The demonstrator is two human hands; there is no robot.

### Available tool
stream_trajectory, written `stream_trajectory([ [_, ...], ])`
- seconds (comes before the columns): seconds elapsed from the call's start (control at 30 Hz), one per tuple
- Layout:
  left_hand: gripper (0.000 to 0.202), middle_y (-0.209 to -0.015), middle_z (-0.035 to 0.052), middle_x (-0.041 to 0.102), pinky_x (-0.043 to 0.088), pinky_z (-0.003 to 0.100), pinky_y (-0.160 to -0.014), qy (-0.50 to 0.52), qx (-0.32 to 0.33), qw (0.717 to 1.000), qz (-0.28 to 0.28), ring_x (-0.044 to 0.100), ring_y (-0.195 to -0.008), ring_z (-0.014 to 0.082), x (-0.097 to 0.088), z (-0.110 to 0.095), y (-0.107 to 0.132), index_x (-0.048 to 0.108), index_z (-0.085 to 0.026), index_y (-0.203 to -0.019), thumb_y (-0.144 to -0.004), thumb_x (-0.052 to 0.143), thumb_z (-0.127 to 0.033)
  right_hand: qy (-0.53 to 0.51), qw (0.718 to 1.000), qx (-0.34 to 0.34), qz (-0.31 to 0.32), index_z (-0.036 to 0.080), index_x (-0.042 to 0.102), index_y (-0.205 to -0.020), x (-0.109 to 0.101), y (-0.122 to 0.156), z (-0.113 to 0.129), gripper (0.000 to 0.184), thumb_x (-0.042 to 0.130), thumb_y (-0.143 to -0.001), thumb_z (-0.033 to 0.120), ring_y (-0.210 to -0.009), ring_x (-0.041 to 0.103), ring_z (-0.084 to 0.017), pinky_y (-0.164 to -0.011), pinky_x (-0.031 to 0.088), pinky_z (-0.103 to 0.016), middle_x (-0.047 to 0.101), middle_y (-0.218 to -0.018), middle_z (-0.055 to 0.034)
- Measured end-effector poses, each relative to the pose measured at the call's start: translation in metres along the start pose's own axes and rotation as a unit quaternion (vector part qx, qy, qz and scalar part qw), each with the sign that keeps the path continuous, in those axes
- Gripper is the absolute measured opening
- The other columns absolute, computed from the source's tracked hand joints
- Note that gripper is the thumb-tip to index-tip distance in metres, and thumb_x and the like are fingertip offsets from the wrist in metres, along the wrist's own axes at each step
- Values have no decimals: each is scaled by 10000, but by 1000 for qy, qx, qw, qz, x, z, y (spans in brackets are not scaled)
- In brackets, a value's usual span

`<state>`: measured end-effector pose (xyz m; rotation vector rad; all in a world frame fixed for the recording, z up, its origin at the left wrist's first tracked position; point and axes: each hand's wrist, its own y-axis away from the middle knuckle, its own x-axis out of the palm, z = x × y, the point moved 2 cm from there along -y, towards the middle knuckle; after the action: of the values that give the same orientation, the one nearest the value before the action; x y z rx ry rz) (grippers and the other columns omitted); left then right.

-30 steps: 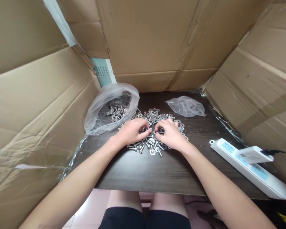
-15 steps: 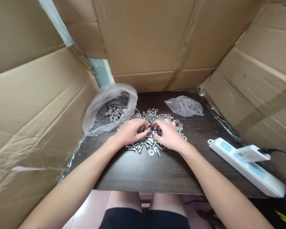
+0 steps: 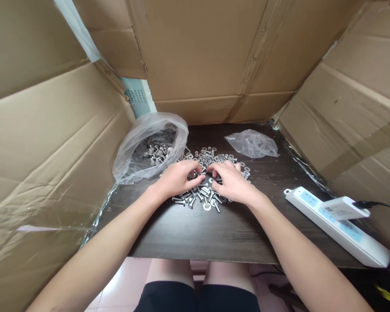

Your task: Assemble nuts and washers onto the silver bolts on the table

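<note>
My left hand (image 3: pixel 181 177) is closed over the pile, its thumb and curled fingers around a small metal bolt (image 3: pixel 203 173). The bolt's end points toward my right hand (image 3: pixel 230 181). My right hand's fingers are bent close to that end; whatever they pinch is too small and partly hidden to name. Beneath and around both hands lie loose bolts (image 3: pixel 204 190), with flat washers (image 3: pixel 207 206) among them. Behind the fingers, small nuts and more washers (image 3: pixel 219 159) are heaped.
At the left, an open clear plastic bag (image 3: pixel 123 167) holds bolt-like hardware. A crumpled plastic bag (image 3: pixel 253 144) lies at the back right. On the right sits a white power strip (image 3: pixel 338 229) with a plugged-in adapter (image 3: pixel 344 209). Cardboard walls (image 3: pixel 211 52) enclose the dark table (image 3: pixel 195 242).
My right hand's thumb and fingers have shifted slightly beside the bolt's end. My left hand stays almost still, and the pile looks the same.
</note>
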<state>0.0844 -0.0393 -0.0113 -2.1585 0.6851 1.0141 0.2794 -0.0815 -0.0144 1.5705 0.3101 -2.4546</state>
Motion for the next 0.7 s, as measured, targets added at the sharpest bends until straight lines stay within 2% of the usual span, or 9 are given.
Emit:
stream_trajectory([
  [0.1, 147, -891, 3, 666, 424, 266, -721, 1, 1, 1000, -2, 603, -802, 153, 0, 0, 0, 618, -184, -934, -925, 644, -329, 30, 1000, 4, -6, 210, 643, -1016, 0, 0, -1, 179, 558, -858, 200, -1087, 480, -283, -917, 288, -440, 639, -1035, -64],
  [0.2, 150, -887, 2, 664, 423, 265, -716, 0, 1, 1000, -1, 602, -793, 152, 0, 0, 0, 619, -183, -931, -925, 646, -330, 42, 999, 9, -9, 208, 644, -984, 0, 1, 0, 139, 550, -881, 206, -1123, 462, -295, -935, 299, -451, 618, -1103, -74],
  [0.4, 146, -886, 3, 660, 423, 265, -718, -3, -3, 1000, 5, 600, -795, 151, 0, 0, -1, 622, -182, -934, -922, 650, -325, 20, 999, 33, -6, 204, 619, -982, 2, 1, 0, 130, 548, -877, 177, -1182, 433, -294, -973, 319, -456, 569, -1210, -77],
  [0.6, 143, -888, 3, 662, 423, 261, -719, -3, 0, 1000, 4, 601, -794, 149, 0, -1, 0, 618, -185, -937, -922, 651, -323, -1, 999, 40, 7, 201, 617, -925, 3, 0, 0, 105, 525, -890, 164, -1177, 440, -289, -972, 322, -462, 596, -1175, -69],
  [0.7, 148, -891, 4, 663, 426, 263, -720, -5, -2, 1000, 5, 601, -795, 150, 0, -1, 0, 621, -184, -939, -925, 646, -330, 6, 999, 33, -8, 207, 621, -974, 3, 1, -2, 127, 539, -880, 180, -1167, 446, -293, -958, 325, -460, 606, -1172, -70],
])
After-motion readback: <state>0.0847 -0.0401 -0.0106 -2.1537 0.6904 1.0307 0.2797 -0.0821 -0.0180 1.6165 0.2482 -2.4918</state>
